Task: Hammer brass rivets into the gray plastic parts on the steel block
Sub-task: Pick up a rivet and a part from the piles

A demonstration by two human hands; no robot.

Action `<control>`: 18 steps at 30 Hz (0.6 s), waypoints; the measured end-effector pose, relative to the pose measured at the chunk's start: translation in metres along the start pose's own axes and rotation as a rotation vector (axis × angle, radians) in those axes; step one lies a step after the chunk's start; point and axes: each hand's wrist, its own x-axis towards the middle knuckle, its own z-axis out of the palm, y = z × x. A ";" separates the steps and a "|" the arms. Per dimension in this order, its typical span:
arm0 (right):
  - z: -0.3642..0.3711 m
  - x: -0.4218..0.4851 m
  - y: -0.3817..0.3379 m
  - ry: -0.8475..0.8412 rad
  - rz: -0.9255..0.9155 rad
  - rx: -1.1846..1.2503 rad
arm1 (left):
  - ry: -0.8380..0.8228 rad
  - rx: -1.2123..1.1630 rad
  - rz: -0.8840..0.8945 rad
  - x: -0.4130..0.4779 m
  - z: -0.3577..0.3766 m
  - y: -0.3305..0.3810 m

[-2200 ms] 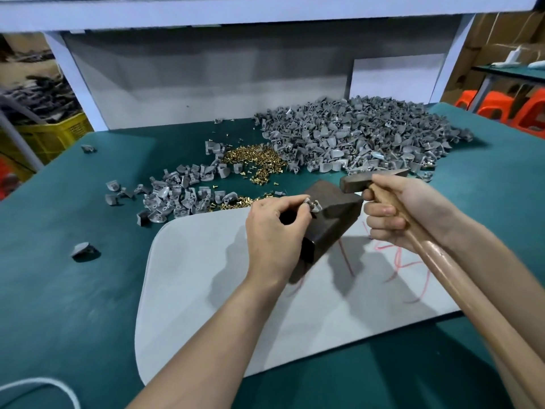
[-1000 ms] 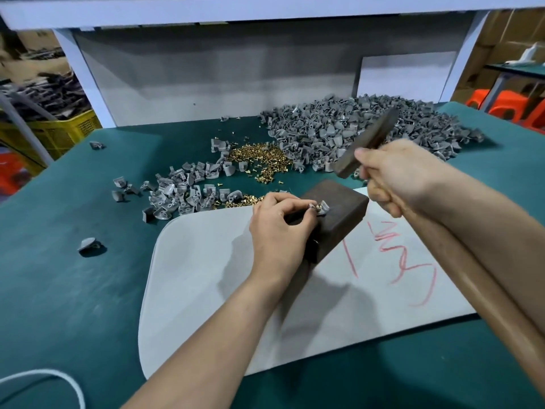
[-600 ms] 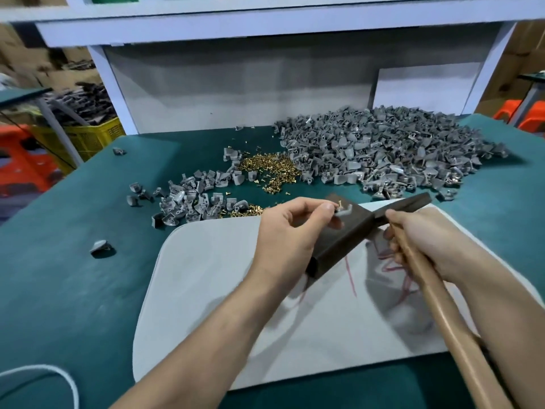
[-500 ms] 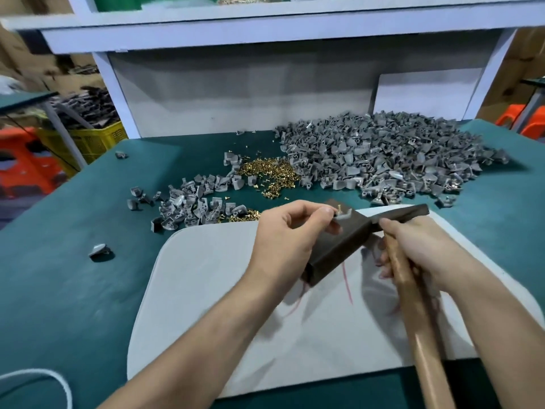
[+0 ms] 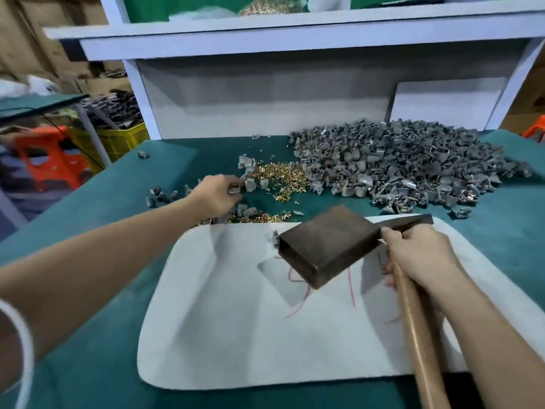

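Note:
The dark steel block (image 5: pixel 326 243) lies tilted on the white mat (image 5: pixel 236 320), its top bare. My right hand (image 5: pixel 418 255) grips the wooden-handled hammer (image 5: pixel 413 317), whose dark head (image 5: pixel 408 222) rests low beside the block's right end. My left hand (image 5: pixel 216 194) is stretched out to the small pile of gray plastic parts (image 5: pixel 250 184) at the left and pinches one gray part (image 5: pixel 234 188). Loose brass rivets (image 5: pixel 283 178) lie just right of that hand. A large heap of gray parts (image 5: pixel 407 163) fills the back right.
A teal table cover (image 5: pixel 88 208) surrounds the mat. A white shelf frame (image 5: pixel 265 42) stands behind the piles. Stray gray parts (image 5: pixel 143 155) lie on the left. A yellow crate (image 5: pixel 124 141) and orange stools (image 5: pixel 50 160) sit off the table's left edge.
My left hand left the block and reached left to the small pile with a gray part. The hammer came down from its raised swing and now rests beside the block.

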 end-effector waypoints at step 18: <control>0.006 0.004 0.006 0.167 -0.161 -0.486 | -0.062 0.040 0.636 0.073 0.060 0.198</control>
